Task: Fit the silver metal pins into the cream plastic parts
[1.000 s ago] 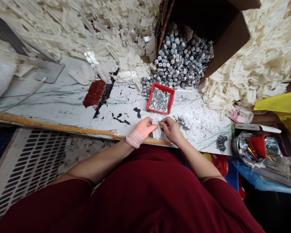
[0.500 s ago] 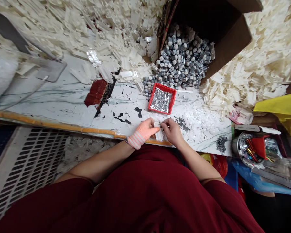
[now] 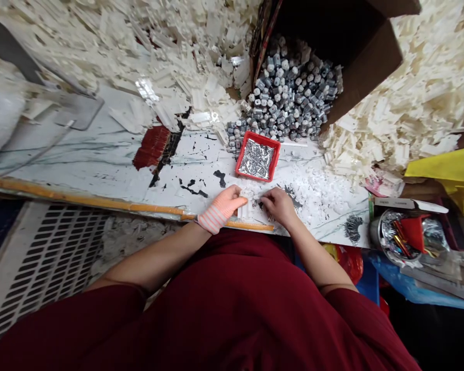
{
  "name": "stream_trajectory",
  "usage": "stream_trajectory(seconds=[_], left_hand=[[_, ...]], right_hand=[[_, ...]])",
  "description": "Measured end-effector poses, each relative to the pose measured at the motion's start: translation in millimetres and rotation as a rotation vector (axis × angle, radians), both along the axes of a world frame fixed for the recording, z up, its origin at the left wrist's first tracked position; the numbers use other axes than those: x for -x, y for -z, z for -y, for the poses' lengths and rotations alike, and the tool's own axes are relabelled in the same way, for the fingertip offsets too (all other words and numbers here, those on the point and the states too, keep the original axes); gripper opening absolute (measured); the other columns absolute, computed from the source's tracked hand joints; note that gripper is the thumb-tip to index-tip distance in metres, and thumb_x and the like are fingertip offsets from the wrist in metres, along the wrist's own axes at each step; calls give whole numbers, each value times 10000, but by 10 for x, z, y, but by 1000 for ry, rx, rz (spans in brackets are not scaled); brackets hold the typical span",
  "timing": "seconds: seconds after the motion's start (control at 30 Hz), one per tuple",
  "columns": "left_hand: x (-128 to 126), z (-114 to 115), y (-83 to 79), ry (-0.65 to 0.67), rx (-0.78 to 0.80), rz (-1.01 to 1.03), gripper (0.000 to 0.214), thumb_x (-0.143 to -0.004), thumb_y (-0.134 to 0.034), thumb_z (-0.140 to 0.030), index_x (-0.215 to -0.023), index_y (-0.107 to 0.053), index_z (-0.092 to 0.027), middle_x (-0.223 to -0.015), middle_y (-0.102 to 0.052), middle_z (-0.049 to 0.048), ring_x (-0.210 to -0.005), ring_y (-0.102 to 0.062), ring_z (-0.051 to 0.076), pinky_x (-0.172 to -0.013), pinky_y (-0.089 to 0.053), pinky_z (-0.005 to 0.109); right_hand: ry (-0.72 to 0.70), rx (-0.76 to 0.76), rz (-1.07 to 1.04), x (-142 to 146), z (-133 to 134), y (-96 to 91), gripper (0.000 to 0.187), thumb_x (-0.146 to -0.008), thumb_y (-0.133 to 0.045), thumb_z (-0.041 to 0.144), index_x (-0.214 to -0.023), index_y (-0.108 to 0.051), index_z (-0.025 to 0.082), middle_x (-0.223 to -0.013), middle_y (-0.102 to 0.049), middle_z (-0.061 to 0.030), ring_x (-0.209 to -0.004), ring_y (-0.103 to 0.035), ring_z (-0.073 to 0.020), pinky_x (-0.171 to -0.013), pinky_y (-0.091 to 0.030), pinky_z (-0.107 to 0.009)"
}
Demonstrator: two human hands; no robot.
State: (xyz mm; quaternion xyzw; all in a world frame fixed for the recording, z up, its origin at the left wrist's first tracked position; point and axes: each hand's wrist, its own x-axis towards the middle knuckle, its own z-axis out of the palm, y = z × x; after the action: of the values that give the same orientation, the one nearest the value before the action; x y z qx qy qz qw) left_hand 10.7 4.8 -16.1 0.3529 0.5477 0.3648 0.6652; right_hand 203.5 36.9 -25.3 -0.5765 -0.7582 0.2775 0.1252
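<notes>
My left hand [image 3: 221, 208], in an orange glove with grey stripes at the wrist, pinches a white plastic piece [image 3: 245, 210] between thumb and fingers at the table's front edge. My right hand [image 3: 279, 207] is bare and a short way to the right, apart from that piece. Its fingers are curled together, and thin metal pins [image 3: 270, 218] glint below them; how many it holds is hidden. Just beyond both hands stands a red tray [image 3: 238, 168] of small shiny metal pins [image 3: 256, 158].
Grey cylinders with white ends [image 3: 290, 98] spill from a cardboard box [image 3: 365, 67]. White plastic pieces [image 3: 201, 46] are heaped behind and at right. A red-bristled brush [image 3: 151, 148] lies left; a metal pot [image 3: 377, 234] stands right. Dark pins [image 3: 353, 228] lie near the front edge.
My hands have moved apart. The right hand has left the white plastic piece and shifted right; the left hand, still gripping the piece, has moved slightly left.
</notes>
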Motion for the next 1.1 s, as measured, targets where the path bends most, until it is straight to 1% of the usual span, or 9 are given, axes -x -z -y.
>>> stream_trajectory(seconds=[0.1, 0.17, 0.37, 0.5, 0.67, 0.83, 1.0, 1.07, 1.1], left_hand=[[-8, 14, 57, 10, -8, -23, 178, -697, -594, -258, -768, -443, -196, -546, -368, -92, -456, -358, 68, -437, -261, 196], [-27, 29, 65, 19, -10, -67, 178, -699, -595, -258, -760, -440, -198, -537, -357, -94, -447, -357, 68, -438, -261, 200], [-98, 51, 50, 69, -45, -143, 169, -709, -594, -258, -770, -446, -202, -530, -404, -91, -438, -413, 82, -441, -278, 209], [-124, 51, 38, 97, -54, -174, 158, -724, -590, -268, -772, -457, -200, -531, -424, -84, -456, -461, 95, -456, -323, 218], [-134, 46, 6, 96, -32, -141, 170, -713, -602, -260, -755, -450, -196, -525, -414, -86, -453, -447, 88, -463, -350, 216], [-155, 25, 120, 53, 28, -13, 196, -696, -623, -280, -777, -469, -189, -563, -475, -69, -463, -473, 91, -463, -378, 214], [-164, -4, 226, 51, 46, 23, 218, -685, -639, -291, -801, -488, -186, -607, -522, -49, -478, -499, 100, -447, -386, 213], [-170, -10, 234, 51, 40, 13, 212, -691, -638, -288, -799, -486, -188, -595, -514, -53, -462, -488, 97, -440, -377, 211], [-176, -13, 231, 51, 34, 6, 206, -695, -635, -285, -796, -484, -189, -582, -504, -57, -452, -481, 94, -437, -370, 209]], right_hand=[[-132, -86, 143, 70, 46, 85, 121, -862, -576, 270, -804, -649, 193, -915, -637, -104, -937, -541, -238, -852, -431, -365], [-114, -92, 99, 99, 65, 87, 119, -859, -572, 260, -790, -637, 188, -916, -635, -110, -940, -541, -241, -867, -429, -380], [53, 277, -521, 45, 77, -109, 198, -839, -570, 382, -807, -589, 187, -928, -693, -46, -856, -624, -161, -792, -481, -313], [73, 340, -594, 37, 77, -212, 212, -790, -611, 396, -777, -587, 186, -877, -701, -40, -814, -634, -158, -770, -482, -307], [24, 197, -343, 123, 141, -261, 139, -822, -563, 318, -777, -595, 190, -792, -676, -19, -738, -605, -143, -726, -454, -279], [-53, 168, -251, -15, 13, -182, 174, -867, -527, 329, -852, -644, 202, -831, -675, -24, -770, -599, -158, -734, -447, -286], [225, -238, 213, -387, -401, -12, 164, -866, -525, 267, -868, -653, 164, -1017, -613, -147, -1009, -498, -277, -851, -400, -414], [234, -254, 281, -435, -473, 14, 143, -856, -529, 250, -843, -640, 160, -1034, -595, -162, -1034, -470, -292, -859, -390, -431], [227, -237, 238, -421, -469, 8, 140, -859, -519, 248, -833, -628, 164, -1018, -597, -153, -1019, -477, -282, -858, -394, -422]])
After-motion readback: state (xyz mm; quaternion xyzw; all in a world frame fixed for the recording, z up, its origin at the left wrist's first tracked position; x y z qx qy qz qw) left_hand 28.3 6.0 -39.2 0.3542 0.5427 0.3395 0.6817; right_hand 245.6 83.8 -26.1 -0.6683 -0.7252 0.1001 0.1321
